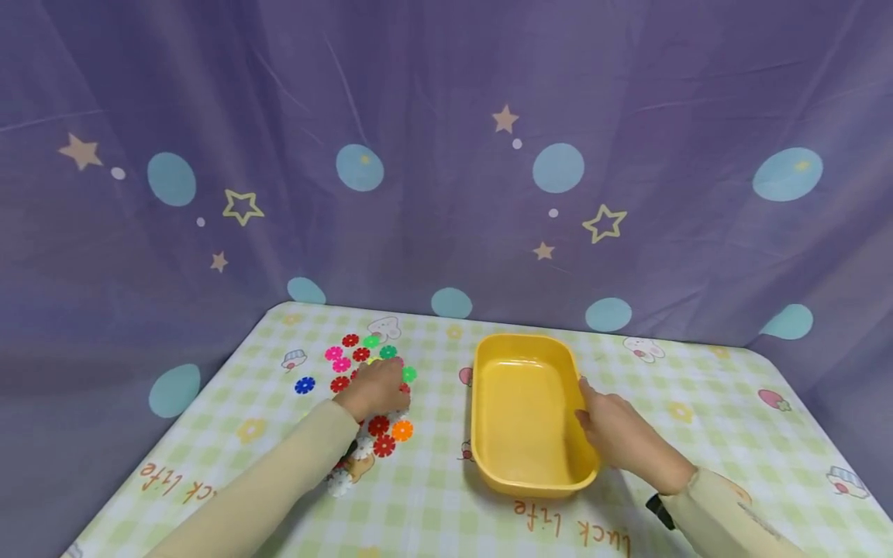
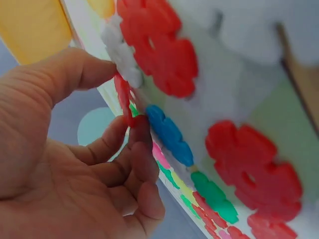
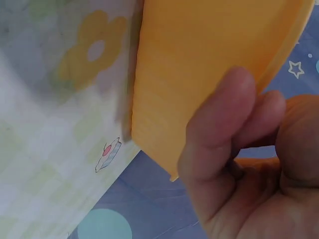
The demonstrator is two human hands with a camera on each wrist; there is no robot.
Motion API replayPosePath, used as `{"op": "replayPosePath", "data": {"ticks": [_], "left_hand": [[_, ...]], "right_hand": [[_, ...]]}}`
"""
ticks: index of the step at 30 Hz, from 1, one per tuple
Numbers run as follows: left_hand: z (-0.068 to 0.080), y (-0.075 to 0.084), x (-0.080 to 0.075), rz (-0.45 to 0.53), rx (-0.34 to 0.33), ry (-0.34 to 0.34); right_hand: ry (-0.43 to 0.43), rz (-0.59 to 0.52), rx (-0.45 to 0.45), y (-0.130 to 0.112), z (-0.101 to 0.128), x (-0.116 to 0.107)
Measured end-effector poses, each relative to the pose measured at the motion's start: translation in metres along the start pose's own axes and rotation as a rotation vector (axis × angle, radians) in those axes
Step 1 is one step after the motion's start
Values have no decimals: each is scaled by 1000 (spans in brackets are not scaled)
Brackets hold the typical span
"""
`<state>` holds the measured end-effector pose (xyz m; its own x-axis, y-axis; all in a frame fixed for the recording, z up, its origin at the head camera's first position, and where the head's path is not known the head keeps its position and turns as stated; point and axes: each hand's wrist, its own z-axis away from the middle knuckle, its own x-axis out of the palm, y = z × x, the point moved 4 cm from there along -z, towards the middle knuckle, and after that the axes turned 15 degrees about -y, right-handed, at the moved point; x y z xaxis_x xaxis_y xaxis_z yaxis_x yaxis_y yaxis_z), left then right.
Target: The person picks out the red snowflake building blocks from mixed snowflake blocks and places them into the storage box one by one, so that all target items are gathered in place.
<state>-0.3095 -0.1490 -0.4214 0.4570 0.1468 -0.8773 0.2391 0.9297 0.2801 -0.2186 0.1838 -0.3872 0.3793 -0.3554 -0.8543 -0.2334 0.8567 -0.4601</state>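
Note:
My left hand (image 1: 380, 387) is over a spread of flower-shaped plastic discs on the left half of the table. In the left wrist view its thumb and fingertips pinch a red flower-shaped disc (image 2: 123, 97) on edge, close to the tabletop. Beside the fingers lie a blue disc (image 2: 169, 135), a green disc (image 2: 214, 196) and a white disc (image 2: 121, 54). My right hand (image 1: 621, 434) grips the right rim of an upright yellow plastic basin (image 1: 526, 418) with nothing in it. The right wrist view shows the curled fingers (image 3: 219, 114) at that rim.
Loose discs in several colours surround the left hand, with a dark blue disc (image 1: 305, 385) off to the left and an orange disc (image 1: 402, 431) nearer the basin. A checked cloth (image 1: 432, 480) covers the table. Behind it hangs a purple curtain (image 1: 446, 225).

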Motion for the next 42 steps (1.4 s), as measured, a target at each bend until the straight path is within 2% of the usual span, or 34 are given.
{"op": "replayPosePath", "data": {"ticks": [4,7,14,19,26,31,34,36,40,42], "left_hand": [[2,3,1,-57,67,53],[6,3,0,-80,125,62],[15,0,-2,-28,134,-75],[16,-2,-2,-37,129,-115],[17,-2,-5,-184,257,-67],[17,-7,-5,-166,313,-46],[19,-1,-9,-143,421,5],[24,12,-15,-136,521,52],[38,55,-29,-165,732,126],[43,78,-32,-193,825,139]], "right_hand": [[-24,-49,30,-1,-6,2],[-39,-54,54,-1,-9,3],[-31,-43,72,0,-10,3],[-41,-41,71,0,-10,4],[-64,-39,73,-1,-10,3],[-108,-50,86,-1,-11,5],[-110,-45,77,-2,-12,6],[-102,-39,70,-3,-12,6],[-97,-41,74,-3,-11,6],[-102,-54,83,-4,-11,7]]}}
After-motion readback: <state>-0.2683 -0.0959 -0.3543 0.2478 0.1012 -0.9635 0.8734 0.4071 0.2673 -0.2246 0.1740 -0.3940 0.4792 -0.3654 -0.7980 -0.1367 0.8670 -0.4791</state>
